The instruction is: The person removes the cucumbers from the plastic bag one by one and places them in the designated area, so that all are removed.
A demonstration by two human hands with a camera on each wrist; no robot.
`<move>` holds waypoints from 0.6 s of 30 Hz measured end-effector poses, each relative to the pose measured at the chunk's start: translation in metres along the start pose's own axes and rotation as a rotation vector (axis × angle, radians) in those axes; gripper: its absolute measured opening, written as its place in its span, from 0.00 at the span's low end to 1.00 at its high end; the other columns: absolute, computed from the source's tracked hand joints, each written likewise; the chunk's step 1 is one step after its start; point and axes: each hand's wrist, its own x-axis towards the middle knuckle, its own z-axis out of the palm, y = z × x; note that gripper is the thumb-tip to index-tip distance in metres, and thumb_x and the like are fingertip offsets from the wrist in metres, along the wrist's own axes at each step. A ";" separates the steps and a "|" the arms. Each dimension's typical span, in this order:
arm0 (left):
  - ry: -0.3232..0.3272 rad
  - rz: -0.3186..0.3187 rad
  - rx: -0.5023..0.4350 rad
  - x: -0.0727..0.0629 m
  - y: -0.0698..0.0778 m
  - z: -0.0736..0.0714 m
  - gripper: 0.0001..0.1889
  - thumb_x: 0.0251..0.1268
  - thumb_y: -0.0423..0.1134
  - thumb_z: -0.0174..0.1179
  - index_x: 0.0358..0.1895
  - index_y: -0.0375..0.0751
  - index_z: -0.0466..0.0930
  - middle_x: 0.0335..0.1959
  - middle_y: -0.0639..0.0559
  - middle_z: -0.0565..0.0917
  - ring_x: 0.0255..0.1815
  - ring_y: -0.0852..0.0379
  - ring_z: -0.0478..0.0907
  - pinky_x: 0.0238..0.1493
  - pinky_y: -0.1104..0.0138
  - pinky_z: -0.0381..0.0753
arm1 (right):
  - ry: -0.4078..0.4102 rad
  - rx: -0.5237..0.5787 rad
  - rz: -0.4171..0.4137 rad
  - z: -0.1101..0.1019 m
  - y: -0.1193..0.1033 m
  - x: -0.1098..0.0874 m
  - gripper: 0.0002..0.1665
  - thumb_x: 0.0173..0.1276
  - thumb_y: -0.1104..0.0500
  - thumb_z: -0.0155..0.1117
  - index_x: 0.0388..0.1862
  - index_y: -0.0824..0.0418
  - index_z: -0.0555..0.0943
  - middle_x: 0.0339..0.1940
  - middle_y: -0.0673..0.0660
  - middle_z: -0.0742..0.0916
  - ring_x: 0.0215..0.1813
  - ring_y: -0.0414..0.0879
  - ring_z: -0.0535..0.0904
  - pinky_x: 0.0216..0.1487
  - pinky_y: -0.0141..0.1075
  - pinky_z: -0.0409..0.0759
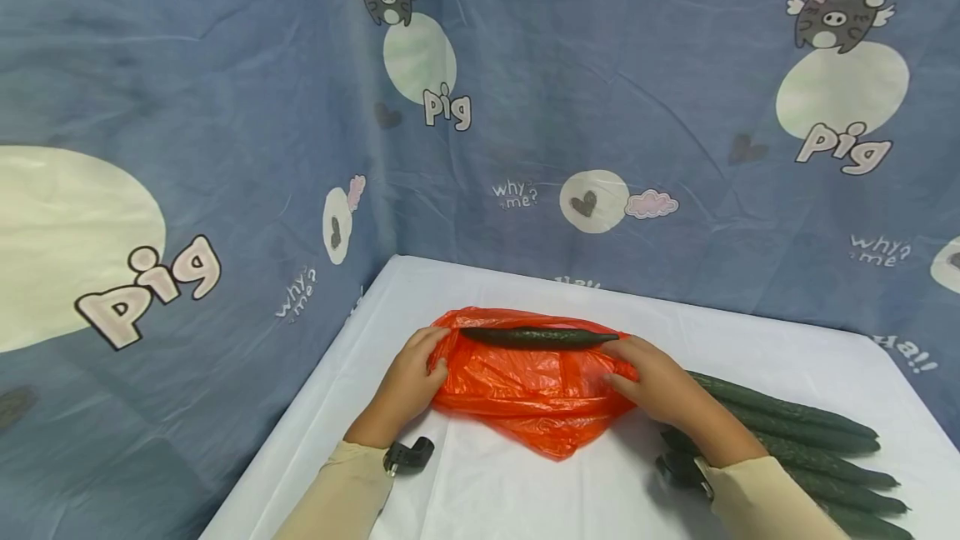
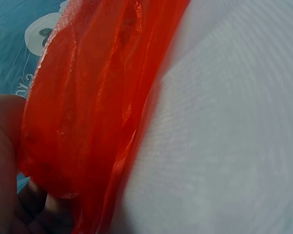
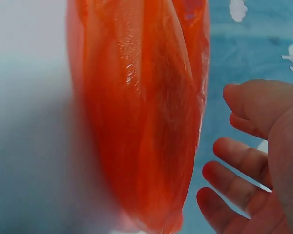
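A red plastic bag (image 1: 517, 382) lies on the table with its mouth spread. One dark green cucumber (image 1: 534, 339) rests lengthwise along the bag's far side. At the bag's left end, my left hand (image 1: 408, 375) grips the edge, and the left wrist view has the thumb on one side of the red plastic (image 2: 83, 107) and fingers behind it. My right hand (image 1: 656, 382) is at the right end, near the cucumber's tip. In the right wrist view its fingers (image 3: 239, 156) are spread and stand apart from the bag (image 3: 136, 112).
Several more cucumbers (image 1: 810, 423) lie side by side on the right, partly under my right forearm. The table wears a white cloth (image 1: 480, 490). Blue printed curtains (image 1: 510, 90) hang behind and to the left.
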 end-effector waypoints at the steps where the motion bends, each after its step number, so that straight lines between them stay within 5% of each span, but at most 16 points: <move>1: -0.002 -0.003 -0.001 0.000 0.000 0.000 0.27 0.69 0.32 0.61 0.71 0.40 0.77 0.71 0.47 0.76 0.74 0.46 0.74 0.76 0.51 0.72 | -0.010 0.003 0.000 0.000 -0.001 0.003 0.25 0.72 0.54 0.71 0.64 0.62 0.82 0.60 0.60 0.86 0.64 0.59 0.80 0.66 0.61 0.79; 9: -0.007 -0.005 -0.011 -0.001 -0.001 0.002 0.27 0.69 0.32 0.62 0.72 0.40 0.76 0.72 0.46 0.76 0.75 0.46 0.73 0.76 0.51 0.71 | -0.085 0.029 0.053 0.003 -0.003 0.025 0.25 0.73 0.51 0.70 0.65 0.58 0.82 0.61 0.58 0.85 0.64 0.57 0.80 0.67 0.60 0.79; 18: 0.004 0.018 -0.009 0.000 -0.005 0.002 0.27 0.68 0.31 0.61 0.71 0.40 0.77 0.70 0.47 0.77 0.73 0.47 0.75 0.75 0.52 0.73 | -0.134 -0.030 -0.001 0.008 -0.008 0.045 0.25 0.72 0.54 0.70 0.65 0.60 0.81 0.62 0.59 0.85 0.66 0.59 0.80 0.70 0.60 0.76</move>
